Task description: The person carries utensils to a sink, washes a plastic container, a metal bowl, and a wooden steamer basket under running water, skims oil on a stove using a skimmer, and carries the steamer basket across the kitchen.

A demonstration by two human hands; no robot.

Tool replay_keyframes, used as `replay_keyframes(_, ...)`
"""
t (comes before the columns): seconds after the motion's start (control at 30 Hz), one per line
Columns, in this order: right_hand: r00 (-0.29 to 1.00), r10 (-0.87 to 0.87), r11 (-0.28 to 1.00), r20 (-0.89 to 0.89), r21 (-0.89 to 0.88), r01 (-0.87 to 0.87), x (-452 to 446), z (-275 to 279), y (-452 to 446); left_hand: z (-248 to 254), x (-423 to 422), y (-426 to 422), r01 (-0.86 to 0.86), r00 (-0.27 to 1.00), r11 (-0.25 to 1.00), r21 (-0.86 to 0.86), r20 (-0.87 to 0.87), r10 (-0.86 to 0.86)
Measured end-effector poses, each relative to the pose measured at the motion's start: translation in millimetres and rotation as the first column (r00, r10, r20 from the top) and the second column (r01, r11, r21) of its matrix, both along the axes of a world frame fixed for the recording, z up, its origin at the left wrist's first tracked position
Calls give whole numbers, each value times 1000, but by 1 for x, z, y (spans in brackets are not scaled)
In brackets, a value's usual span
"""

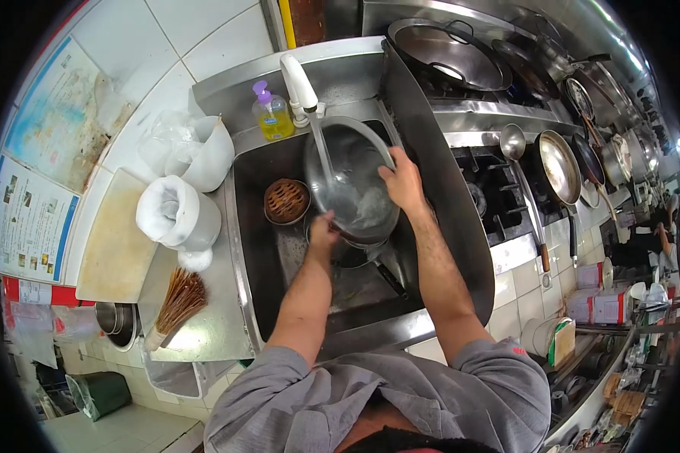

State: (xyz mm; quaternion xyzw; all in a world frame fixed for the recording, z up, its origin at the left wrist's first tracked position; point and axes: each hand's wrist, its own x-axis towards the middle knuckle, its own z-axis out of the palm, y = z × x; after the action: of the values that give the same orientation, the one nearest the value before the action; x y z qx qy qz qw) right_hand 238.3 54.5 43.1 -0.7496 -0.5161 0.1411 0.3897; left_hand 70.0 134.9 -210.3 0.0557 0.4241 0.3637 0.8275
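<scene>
A large metal bowl (363,155) is tilted under the white faucet (300,83), and water runs from the spout into it. My right hand (403,180) grips the bowl's right rim. On the lower left rim, my left hand (323,229) has its fingers closed on the edge. Water swirls in the bottom of the bowl. Beneath it, a pan with a dark handle (390,279) lies in the sink (295,317), mostly hidden by the bowl. Left of the bowl sits a round pot with a brown slotted top (286,201).
A soap bottle (272,113) stands behind the sink. On the left counter are a white bag-lined container (177,215), a bamboo brush (177,302) and a cutting board (117,238). At right are a stove with a wok (449,53), a ladle (513,142) and a frying pan (558,166).
</scene>
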Motion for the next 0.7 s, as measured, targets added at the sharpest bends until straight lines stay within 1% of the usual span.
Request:
replay_keyframes(0.03, 987, -55, 992, -150, 104, 71, 6, -19, -4, 10, -7, 12, -95, 994, 991, 99, -39, 99)
replay_keyframes(0.07, 949, -89, 969, -303, 195, 153, 11, -41, -8, 47, -17, 19, -184, 977, 962, 201, -70, 202)
replay_keyframes(0.13, 879, -269, 932, -393, 126, 341, 15, -97, -11, 81, -41, 42, -205, 901, 852, 482, -247, 357)
replay_keyframes(0.17, 782, -270, 912, -562, 111, 394, 12, -136, -8, 102, -58, 50, 28, 848, 755, 655, -415, 329)
replay_keyframes(0.2, 654, -256, 893, -712, 85, 442, 7, -179, -2, 129, -70, 55, 285, 750, 609, 740, -568, 339)
replay_keyframes(0.23, 431, -274, 889, -860, -56, 454, -4, -233, 7, 162, -76, 52, 507, 596, 487, 711, -697, 398)
replay_keyframes(0.27, 175, -295, 884, -939, -199, 423, -19, -268, 15, 196, -80, 46, 706, 415, 368, 605, -775, 477)
replay_keyframes(0.3, 162, -292, 888, -943, -205, 411, -37, -259, 16, 223, -80, 33, 735, 438, 321, 597, -780, 447)
replay_keyframes(0.33, 85, -324, 917, -942, -291, 274, -55, -239, 18, 228, -85, 29, 741, 423, 326, 587, -785, 454)
replay_keyframes(0.37, 15, -364, 925, -931, -359, 125, -67, -225, 20, 231, -89, 27, 782, 382, 297, 548, -798, 466)
replay_keyframes(0.4, 7, -362, 926, -932, -359, 112, -70, -228, 28, 237, -93, 22, 821, 340, 270, 503, -811, 476)
replay_keyframes(0.43, 187, -337, 941, -923, -335, 47, -68, -229, 44, 243, -97, 16, 826, 324, 302, 476, -839, 436)
replay_keyframes(0.47, 361, -289, 948, -887, -317, -20, -63, -236, 63, 244, -100, 12, 828, 313, 308, 468, -843, 438)
replay_keyframes(0.53, 568, -116, 987, -815, -158, -26, -45, -297, 113, 245, -100, 7, 840, 294, 323, 435, -867, 402)
replay_keyframes(0.57, 650, -136, 988, -748, -53, 147, -49, -275, 120, 247, -93, 6, 844, 297, 303, 442, -857, 421)
replay_keyframes(0.6, 721, -177, 950, -670, 74, 302, -55, -242, 125, 243, -84, 9, 842, 302, 303, 445, -856, 419)
replay_keyframes(0.67, 673, -174, 961, -719, 24, 274, -46, -202, 143, 231, -64, 24, 856, 372, 195, 480, -831, 413)
replay_keyframes(0.7, 518, -79, 970, -852, 54, 236, -48, -153, 131, 224, -54, 34, 851, 380, 196, 486, -830, 409)
